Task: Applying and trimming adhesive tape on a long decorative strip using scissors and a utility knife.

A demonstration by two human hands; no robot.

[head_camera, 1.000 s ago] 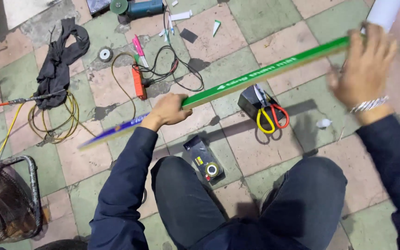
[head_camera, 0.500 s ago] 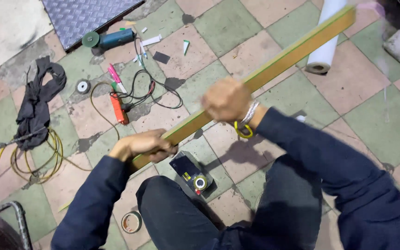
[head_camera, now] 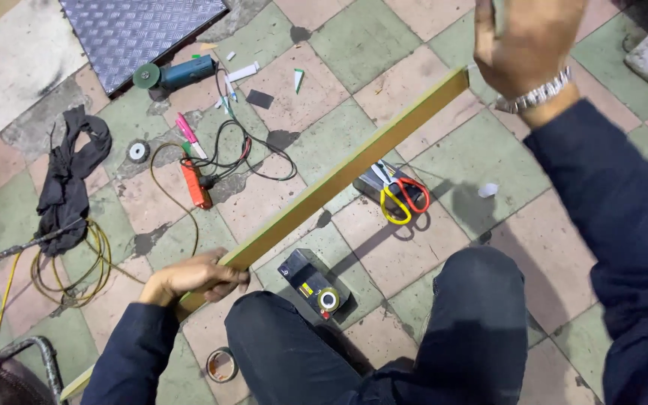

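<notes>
A floor (head_camera: 384, 37) of green and pink tiles fills the view, with a grey checker-plate metal sheet (head_camera: 136, 30) lying at its upper left. Across the middle runs a long flat strip (head_camera: 346, 176), yellow-green on its face, slanting from low at the left up to the upper right above the person's dark-trousered knees. The left hand (head_camera: 193, 277) is closed around the strip's lower part, fingers wrapped over its edge. The right hand (head_camera: 530, 41), wearing a metal wristwatch, is raised at the strip's upper end (whether its grip closes on the strip or only touches it cannot be told, since the hand covers the end). On the floor to the left lie a dark cloth (head_camera: 69, 176) and a coil of yellow cable (head_camera: 69, 266). Near the sheet rests a blue angle grinder (head_camera: 178, 73). Under the strip lie scissors (head_camera: 403, 196) with red and yellow handles, and a small black device (head_camera: 313, 285) sits just beside the left knee.
</notes>
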